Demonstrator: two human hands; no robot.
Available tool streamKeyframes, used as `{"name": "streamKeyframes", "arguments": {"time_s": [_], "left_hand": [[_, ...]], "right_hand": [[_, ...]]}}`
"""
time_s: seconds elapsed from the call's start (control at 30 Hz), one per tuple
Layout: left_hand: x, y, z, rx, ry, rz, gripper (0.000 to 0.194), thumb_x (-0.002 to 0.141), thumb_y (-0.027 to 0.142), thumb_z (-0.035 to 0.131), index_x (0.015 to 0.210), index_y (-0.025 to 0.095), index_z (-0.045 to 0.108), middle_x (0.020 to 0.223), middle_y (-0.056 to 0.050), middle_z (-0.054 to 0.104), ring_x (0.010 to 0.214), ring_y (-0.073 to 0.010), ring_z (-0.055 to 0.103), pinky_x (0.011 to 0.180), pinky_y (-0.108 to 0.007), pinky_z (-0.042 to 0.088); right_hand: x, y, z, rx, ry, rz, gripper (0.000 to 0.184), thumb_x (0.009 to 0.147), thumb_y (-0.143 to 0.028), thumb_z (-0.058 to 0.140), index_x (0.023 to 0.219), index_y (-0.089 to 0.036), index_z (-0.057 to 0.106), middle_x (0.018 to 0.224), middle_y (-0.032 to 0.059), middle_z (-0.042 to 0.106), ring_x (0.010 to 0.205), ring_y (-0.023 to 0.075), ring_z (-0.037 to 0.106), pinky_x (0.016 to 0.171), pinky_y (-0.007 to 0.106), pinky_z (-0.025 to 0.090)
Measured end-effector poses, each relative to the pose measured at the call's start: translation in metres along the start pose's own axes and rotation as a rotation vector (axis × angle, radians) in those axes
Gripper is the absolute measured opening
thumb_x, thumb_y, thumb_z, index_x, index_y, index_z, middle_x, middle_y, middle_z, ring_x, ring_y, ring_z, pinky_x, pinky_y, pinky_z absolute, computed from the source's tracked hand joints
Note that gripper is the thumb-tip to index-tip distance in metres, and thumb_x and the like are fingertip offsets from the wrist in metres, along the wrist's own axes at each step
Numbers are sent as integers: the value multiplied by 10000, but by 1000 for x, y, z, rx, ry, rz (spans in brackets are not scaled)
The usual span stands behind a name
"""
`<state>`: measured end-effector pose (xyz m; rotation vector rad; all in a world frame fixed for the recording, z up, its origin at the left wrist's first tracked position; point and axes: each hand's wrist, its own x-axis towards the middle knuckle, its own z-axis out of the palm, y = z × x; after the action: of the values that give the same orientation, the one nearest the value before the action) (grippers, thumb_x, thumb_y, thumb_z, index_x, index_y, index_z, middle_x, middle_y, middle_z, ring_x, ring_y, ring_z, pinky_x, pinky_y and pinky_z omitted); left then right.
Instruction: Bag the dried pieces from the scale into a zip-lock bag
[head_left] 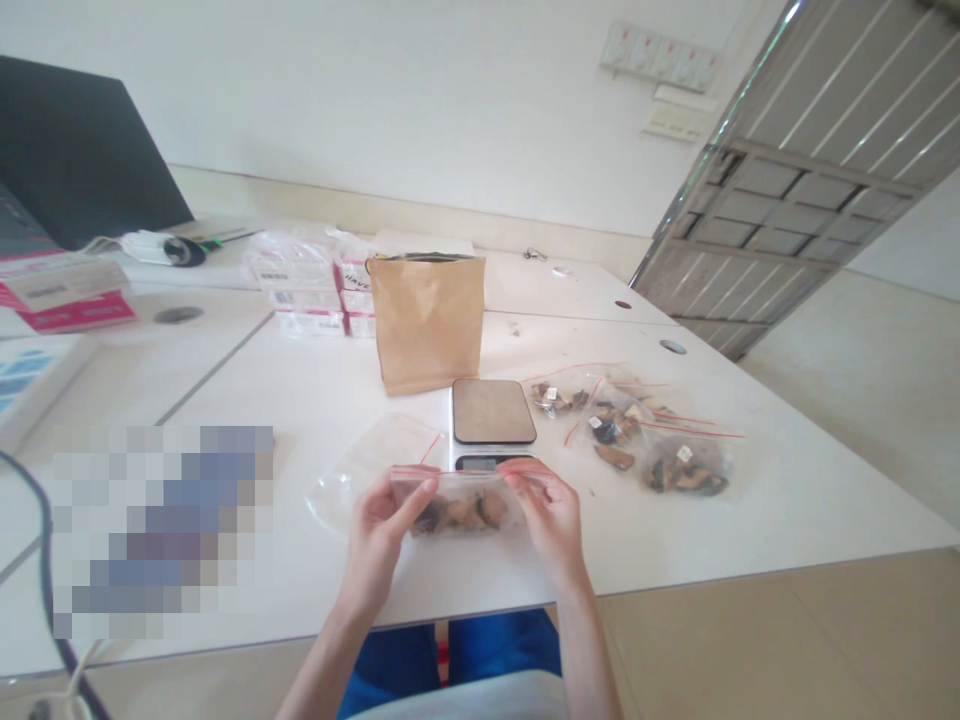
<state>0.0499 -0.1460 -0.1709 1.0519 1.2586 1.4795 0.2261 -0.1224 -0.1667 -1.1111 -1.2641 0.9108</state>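
Clear plastic film forms the small zip bag (459,508), held between both hands just above the tabletop (787,500), directly before the scale (493,420). The left hand (379,535) and right hand (551,520) pinch its top corners, fingers closed on the red seal strip. Brown dried pieces sag below the fingers. The bag appears light, limp and slippery; the stiffer seal strip offers the surest grip.

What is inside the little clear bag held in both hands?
The clear bag holds brown and dark dried pieces, lying at its bottom. The fingers of the left hand and right hand cover its two ends.
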Motion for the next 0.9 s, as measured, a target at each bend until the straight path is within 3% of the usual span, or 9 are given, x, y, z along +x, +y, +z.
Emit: {"name": "streamKeyframes", "arguments": {"time_s": [0.17, 0.33, 0.4, 0.5, 0.57, 0.7, 0.9], "left_hand": [[-2, -3, -1, 11, 25, 13, 214, 738, 399, 705, 773, 189, 691, 861, -31, 701, 824, -174, 620, 726, -240, 468], [-2, -2, 3, 8, -47, 42, 253, 765, 427, 666, 800, 176, 673, 857, -56, 691, 834, -198, 625, 730, -267, 486], [-2, -1, 5, 8, -91, 15, 269, 750, 432, 679, 826, 174, 678, 903, -70, 696, 853, -208, 635, 741, -276, 495], [-2, 2, 6, 22, -99, 10, 266, 734, 430, 695, 829, 182, 700, 937, -75, 705, 889, -217, 643, 774, -285, 499], [-2, 2, 6, 43, -108, 17, 248, 738, 429, 692, 806, 192, 717, 915, -67, 713, 884, -213, 646, 780, -282, 500], [0, 2, 4, 81, -117, 45, 235, 728, 421, 698, 782, 196, 739, 888, -70, 724, 872, -217, 654, 792, -291, 510], [2, 3, 6, 101, -102, 113, 205, 727, 399, 703, 726, 199, 748, 842, -76, 723, 871, -230, 653, 801, -312, 515]], "right_hand": [[0, 4, 4, -30, 92, -5, 227, 753, -397, 666, 707, -176, 690, 731, 50, 693, 747, 191, 641, 736, 323, 512], [1, 2, 3, 27, 51, 57, 268, 747, -441, 680, 772, -174, 692, 805, 68, 721, 809, 213, 669, 786, 356, 518], [1, -1, 0, 95, 9, 81, 336, 742, -451, 690, 954, -191, 684, 864, 70, 735, 867, 227, 682, 849, 387, 507], [0, -4, -4, 200, -95, 133, 578, 735, -452, 704, 1246, -232, 547, 985, 86, 738, 935, 240, 687, 883, 417, 498], [-1, -4, -5, 235, -159, 174, 556, 703, -437, 736, 1194, -224, 586, 1045, 109, 725, 954, 255, 685, 847, 415, 515], [-1, 0, -6, 230, -223, 191, 281, 696, -395, 748, 889, -193, 715, 1078, 115, 715, 987, 259, 672, 859, 415, 508], [-2, -1, -4, 170, -197, 164, 165, 753, -348, 702, 822, -203, 739, 1028, 86, 728, 949, 225, 667, 878, 386, 489]]}}
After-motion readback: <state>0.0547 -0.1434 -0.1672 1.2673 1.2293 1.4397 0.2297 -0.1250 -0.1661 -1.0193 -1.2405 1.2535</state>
